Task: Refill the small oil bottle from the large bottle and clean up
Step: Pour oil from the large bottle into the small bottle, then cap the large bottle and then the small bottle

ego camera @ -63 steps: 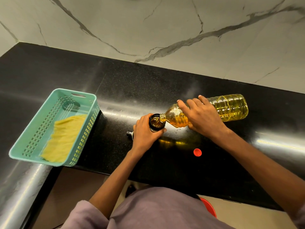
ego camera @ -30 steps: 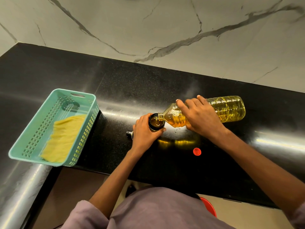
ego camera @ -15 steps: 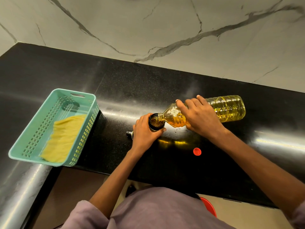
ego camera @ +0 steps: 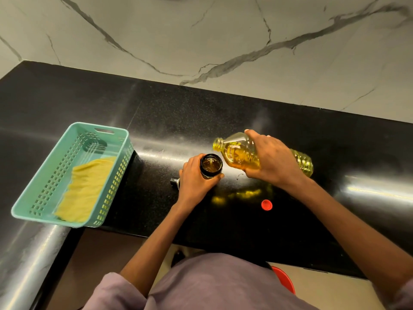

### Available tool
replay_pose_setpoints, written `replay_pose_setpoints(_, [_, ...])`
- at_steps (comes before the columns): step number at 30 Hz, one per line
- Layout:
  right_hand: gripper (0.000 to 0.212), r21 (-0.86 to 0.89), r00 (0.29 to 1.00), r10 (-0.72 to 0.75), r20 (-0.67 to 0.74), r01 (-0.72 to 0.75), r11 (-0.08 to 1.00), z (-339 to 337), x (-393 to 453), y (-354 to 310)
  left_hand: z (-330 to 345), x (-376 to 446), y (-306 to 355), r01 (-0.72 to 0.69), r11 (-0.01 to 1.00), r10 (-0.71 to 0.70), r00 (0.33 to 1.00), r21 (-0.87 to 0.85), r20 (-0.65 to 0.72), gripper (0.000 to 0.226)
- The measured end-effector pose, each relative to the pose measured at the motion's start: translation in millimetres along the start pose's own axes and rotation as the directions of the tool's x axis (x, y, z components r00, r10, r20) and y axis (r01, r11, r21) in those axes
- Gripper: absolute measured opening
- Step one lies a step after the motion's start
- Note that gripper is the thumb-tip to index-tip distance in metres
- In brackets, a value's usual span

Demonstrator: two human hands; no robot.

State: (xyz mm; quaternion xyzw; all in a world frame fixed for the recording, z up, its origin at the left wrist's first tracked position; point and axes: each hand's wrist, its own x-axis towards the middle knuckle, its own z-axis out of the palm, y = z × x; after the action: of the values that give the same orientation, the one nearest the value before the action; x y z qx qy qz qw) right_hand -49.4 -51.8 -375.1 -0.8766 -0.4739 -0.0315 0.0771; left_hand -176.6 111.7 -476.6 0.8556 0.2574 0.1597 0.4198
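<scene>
Cloth in basket — far left

At my nine o'clock, a teal basket is sitting on the black counter, a marble wall rising behind.

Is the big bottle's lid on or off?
Off. The big bottle in the right hand has a bare open neck, and a red cap lies by itself on the counter.
</scene>
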Motion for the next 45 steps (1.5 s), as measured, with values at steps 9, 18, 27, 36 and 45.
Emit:
replay_pose_setpoints(9, [0.095, 0.626, 0.946, 0.274, -0.172, -0.11, 0.772, 2, -11, 4, 1, 0, 1, 0.008, 1.0, -0.009, 1.0, 0.028, 0.006, 0.067])
replay_pose_setpoints(18, [0.092, 0.811, 0.804, 0.524, -0.281, -0.093, 0.578, 35, -33, 1, -1, -1, 4, 0.015, 0.999, -0.015, 1.0, 0.033, 0.011, 0.071])
replay_pose_setpoints(27, [0.113, 0.861, 0.825, 0.521, -0.217, -0.089, 0.501, 48, -50, 7, -3, -3, 8, 0.056, 0.998, -0.056, 0.998, 0.019, 0.022, 0.081])
replay_pose_setpoints(36, [0.055, 0.579, 0.753, 0.654, 0.077, -0.567, 0.585, 104, -118, 12, -4, -10, 20, 0.036, 0.996, -0.029, 0.997, 0.081, -0.077, 0.101])
replay_pose_setpoints(45, [0.024, 0.267, 0.906, 0.42, 0.058, -0.42, 0.868, 109, -113, 22, 4, -4, 98, -0.349, 0.937, 0.342, 0.924, -0.014, -0.172, 0.074])
